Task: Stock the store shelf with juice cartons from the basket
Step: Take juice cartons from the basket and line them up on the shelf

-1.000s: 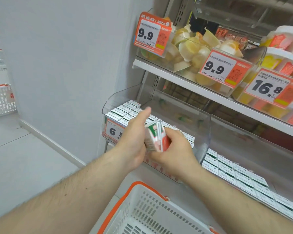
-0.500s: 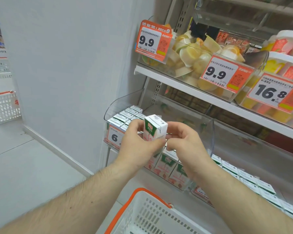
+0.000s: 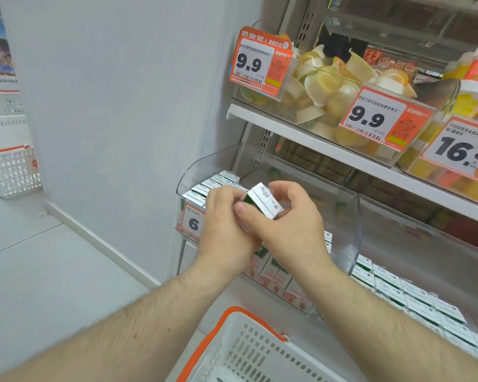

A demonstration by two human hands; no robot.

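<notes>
Up front, both hands closed round one juice carton (image 3: 264,201), tilted, silvery top face toward the camera. Left hand (image 3: 226,230) curled on its left side, thumb pressed along the near edge; right hand (image 3: 290,230) pinching its right side, fingers arched over the far corner. Held just above the front wall of the clear shelf bin (image 3: 351,216), over the bin's near left corner. More cartons (image 3: 218,183) packed in rows inside that bin toward its left wall, with a partly hidden price tag (image 3: 193,221) reading 6 on the front. Further cartons (image 3: 392,288) lined up along the shelf to the right. White basket (image 3: 249,351) with orange rim at the bottom edge, below the forearms. Fruit cups (image 3: 329,86) on the upper shelf behind 9.9 tags (image 3: 370,119).
</notes>
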